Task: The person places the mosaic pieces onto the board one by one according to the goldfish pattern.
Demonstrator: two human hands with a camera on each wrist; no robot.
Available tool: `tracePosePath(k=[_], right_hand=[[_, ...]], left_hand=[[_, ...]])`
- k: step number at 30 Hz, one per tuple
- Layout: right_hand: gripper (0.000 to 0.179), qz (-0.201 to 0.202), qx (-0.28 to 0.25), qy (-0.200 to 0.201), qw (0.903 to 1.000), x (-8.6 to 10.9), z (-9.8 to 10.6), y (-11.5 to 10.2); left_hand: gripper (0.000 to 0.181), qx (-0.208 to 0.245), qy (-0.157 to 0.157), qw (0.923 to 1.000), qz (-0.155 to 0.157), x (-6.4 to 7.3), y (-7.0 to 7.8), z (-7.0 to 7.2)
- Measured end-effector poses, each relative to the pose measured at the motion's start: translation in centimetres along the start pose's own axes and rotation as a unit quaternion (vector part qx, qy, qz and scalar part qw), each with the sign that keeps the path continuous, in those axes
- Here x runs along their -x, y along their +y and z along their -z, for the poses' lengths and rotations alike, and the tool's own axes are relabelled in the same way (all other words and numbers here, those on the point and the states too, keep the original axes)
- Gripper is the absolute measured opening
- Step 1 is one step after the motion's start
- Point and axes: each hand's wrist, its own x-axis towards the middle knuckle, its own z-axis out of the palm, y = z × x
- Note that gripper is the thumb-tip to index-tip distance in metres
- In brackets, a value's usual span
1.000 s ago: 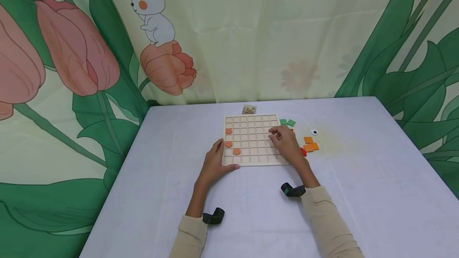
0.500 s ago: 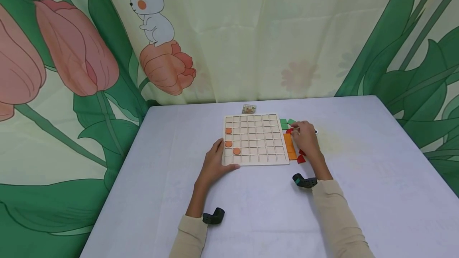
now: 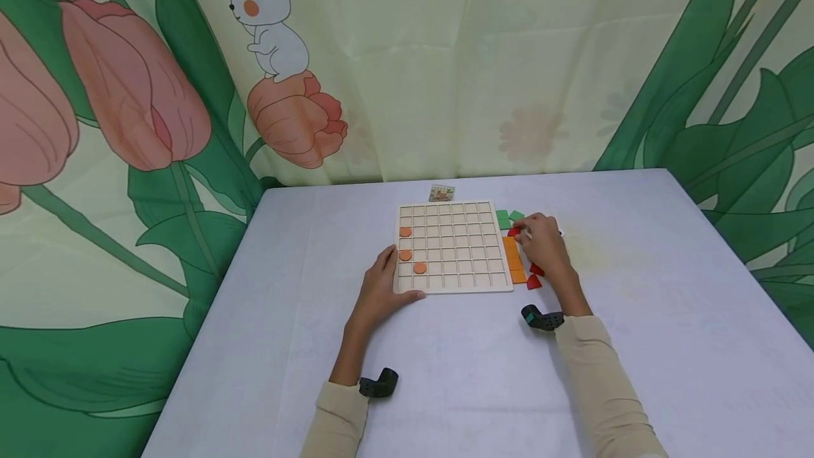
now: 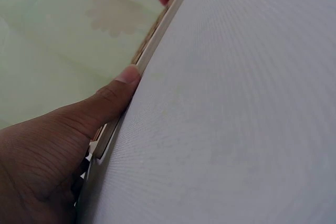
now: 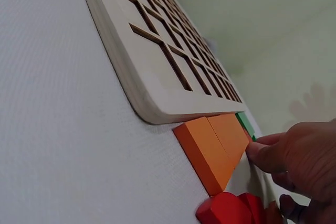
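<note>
A pale wooden grid board lies on the table, with three orange discs in cells at its left side. My left hand holds the board's near left corner, thumb along the near edge and fingers at the left side. Just past the board's right edge, my right hand has its thumb and fingertips drawn together by a red piece. Whether anything is pinched there is hidden. Orange blocks lie against the board beside that hand, with more red pieces near them.
Green squares lie at the board's far right corner. A small patterned card sits behind the board. Partly covered by the right hand is a white piece with a dark centre. A printed curtain hangs behind the table.
My right hand has moved right from above the board to the coloured pieces, uncovering the orange blocks. Over the last half second it has barely shifted. The left hand stays at the corner.
</note>
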Motion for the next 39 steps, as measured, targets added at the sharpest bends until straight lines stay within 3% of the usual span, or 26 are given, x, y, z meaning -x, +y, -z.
tracePosePath(k=[8, 14, 21, 39], right_hand=[[0.032, 0.001, 0.035, -0.008, 0.9993, -0.3, -0.2, 0.0], [0.035, -0.004, 0.031, -0.001, 0.9995, -0.4, -0.5, 0.2], [0.032, 0.051, -0.018, 0.011, 0.9985, -0.5, -1.0, 0.0], [0.032, 0.124, -0.063, -0.056, 0.9887, -1.4, -3.3, -5.2]], left_hand=[[0.116, -0.005, 0.004, 0.9999, -0.009, 0.0, -0.1, 0.1], [0.116, 0.001, 0.004, 1.0, -0.007, 0.0, -0.2, 0.1], [0.116, 0.001, 0.002, 1.0, -0.007, 0.0, -0.3, 0.0], [0.116, 0.005, 0.003, 1.0, -0.004, 0.1, -0.1, 0.0]])
